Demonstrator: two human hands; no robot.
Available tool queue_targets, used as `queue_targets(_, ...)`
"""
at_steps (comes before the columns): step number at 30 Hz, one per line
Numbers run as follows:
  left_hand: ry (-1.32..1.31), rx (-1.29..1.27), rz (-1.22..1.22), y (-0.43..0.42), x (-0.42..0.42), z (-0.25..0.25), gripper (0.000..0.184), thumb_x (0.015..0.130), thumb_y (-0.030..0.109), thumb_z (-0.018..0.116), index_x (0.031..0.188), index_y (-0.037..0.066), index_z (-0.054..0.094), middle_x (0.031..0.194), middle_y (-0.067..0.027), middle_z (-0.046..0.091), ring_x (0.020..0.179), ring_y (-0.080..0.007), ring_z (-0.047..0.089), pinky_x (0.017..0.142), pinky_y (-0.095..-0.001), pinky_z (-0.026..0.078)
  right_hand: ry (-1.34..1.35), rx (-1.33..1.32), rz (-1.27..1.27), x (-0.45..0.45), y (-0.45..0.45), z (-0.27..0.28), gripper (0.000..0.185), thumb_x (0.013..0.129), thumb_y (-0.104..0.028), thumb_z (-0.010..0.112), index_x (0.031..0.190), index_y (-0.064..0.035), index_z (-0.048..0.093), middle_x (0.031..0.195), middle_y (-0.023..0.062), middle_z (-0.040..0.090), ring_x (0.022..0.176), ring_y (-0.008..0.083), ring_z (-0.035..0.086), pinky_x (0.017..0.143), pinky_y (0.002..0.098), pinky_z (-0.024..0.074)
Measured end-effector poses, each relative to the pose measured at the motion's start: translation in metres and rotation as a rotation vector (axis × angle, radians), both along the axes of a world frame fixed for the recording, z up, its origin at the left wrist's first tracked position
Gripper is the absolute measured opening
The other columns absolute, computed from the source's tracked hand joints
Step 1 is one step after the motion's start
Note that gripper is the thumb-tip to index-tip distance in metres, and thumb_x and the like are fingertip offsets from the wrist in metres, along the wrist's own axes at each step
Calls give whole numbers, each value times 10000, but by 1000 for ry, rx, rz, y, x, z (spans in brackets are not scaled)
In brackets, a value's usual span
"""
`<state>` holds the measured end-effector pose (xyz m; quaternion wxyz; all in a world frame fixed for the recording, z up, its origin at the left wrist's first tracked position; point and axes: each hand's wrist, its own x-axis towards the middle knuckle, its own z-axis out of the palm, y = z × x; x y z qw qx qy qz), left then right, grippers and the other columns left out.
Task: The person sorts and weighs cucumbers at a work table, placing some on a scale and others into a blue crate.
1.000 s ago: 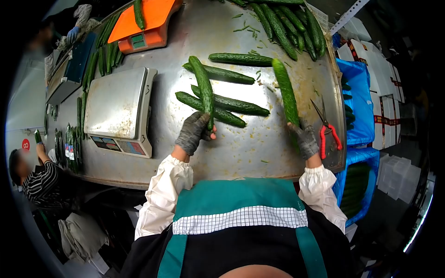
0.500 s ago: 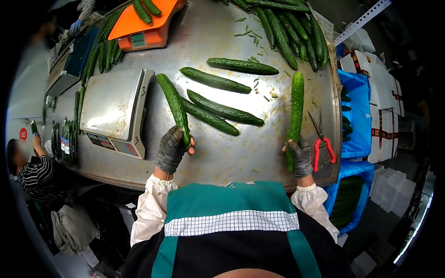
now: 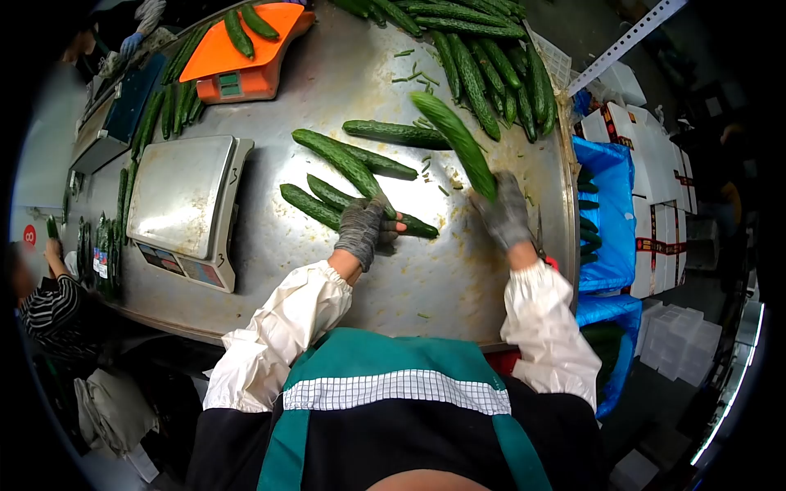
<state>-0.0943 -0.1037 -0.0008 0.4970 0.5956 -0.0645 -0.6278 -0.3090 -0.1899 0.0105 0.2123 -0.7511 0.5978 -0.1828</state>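
My left hand (image 3: pixel 362 231), in a grey glove, is closed round the lower end of a cucumber (image 3: pixel 332 157) that slants away to the upper left, over other cucumbers. My right hand (image 3: pixel 503 214), smeared by motion, grips the near end of another cucumber (image 3: pixel 455 141), whose far end tilts up and left. Between and beyond the hands lie several loose cucumbers, among them one at the back (image 3: pixel 393 132) and one at the left (image 3: pixel 309 206). A pair of scissors with red handles (image 3: pixel 552 263) is mostly hidden beside my right wrist.
A heap of cucumbers (image 3: pixel 491 69) covers the table's far right. At left stand a white scale (image 3: pixel 182 192) and an orange scale (image 3: pixel 237 84) bearing cucumbers. Blue-lined crates (image 3: pixel 610 237) line the right edge. Another person (image 3: pixel 53 303) is at lower left.
Both hands have moved forward with their cucumbers; the left also went right, and the right went slightly left. The right cucumber has swung from upright to leaning left. My right arm now covers most of the scissors.
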Motion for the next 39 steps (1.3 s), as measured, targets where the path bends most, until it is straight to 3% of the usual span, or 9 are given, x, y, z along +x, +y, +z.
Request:
queue_targets(7,34,137,-53,-15,-7,-2,280,841,251,491,907,-21,474,727,-168,602,525,-231,594,437,-327,499,157,-3,366,87,-82,-16,514,648,-272,673,1046,-28,457,1004,202,531,931,337,513,826,392,401)
queue_targets(10,102,208,-231,-14,6,-2,302,833,293,505,877,-4,480,708,-156,601,514,-238,590,437,-325,495,208,-38,417,97,-84,-19,497,664,-257,663,1056,-45,442,970,199,543,910,351,517,786,409,409)
queue_targets(13,94,239,-289,-15,12,9,296,832,304,509,838,10,480,694,-150,601,517,-239,592,438,-330,496,214,112,405,97,-86,-20,553,654,-245,666,1110,-46,424,1005,195,533,951,344,500,826,397,398)
queue_targets(16,134,257,-291,-18,19,10,290,832,305,508,814,17,475,675,-145,598,516,-240,595,438,-331,499,182,-41,509,95,-89,-32,682,617,-212,686,1205,-66,375,1139,185,451,1057,314,433,918,362,348)
queue_targets(24,29,121,-477,-8,21,24,287,831,280,507,888,0,478,730,-126,597,517,-219,594,447,-320,503,451,53,492,110,-91,-22,654,599,-223,677,1177,-67,414,1134,178,446,1075,331,429,911,376,363)
queue_targets(31,94,-81,-271,-29,18,-4,316,828,291,516,964,10,466,760,-109,568,649,-188,589,514,-293,504,450,167,359,118,-76,-8,546,612,-286,676,1052,-18,494,1025,217,528,994,312,506,858,355,406)
queue_targets(35,-213,-21,-195,-57,21,3,483,743,346,633,1004,-24,465,829,-107,552,732,-161,542,583,-279,470,-45,557,247,125,-40,26,382,631,-280,671,887,-20,559,739,158,597,679,251,588,631,330,468)
queue_targets(36,-235,-194,-95,-57,17,6,571,697,382,664,1031,-35,459,870,-133,560,754,-196,545,638,-301,461,-120,678,277,129,-28,44,337,664,-251,647,891,-22,548,700,123,590,618,219,574,573,314,458)
queue_targets(39,-119,-284,95,-48,16,46,588,627,323,727,1020,-39,483,896,-151,573,794,-227,543,718,-329,441,16,366,326,146,7,54,272,689,-179,600,900,-22,532,788,147,595,751,228,573,676,337,452)
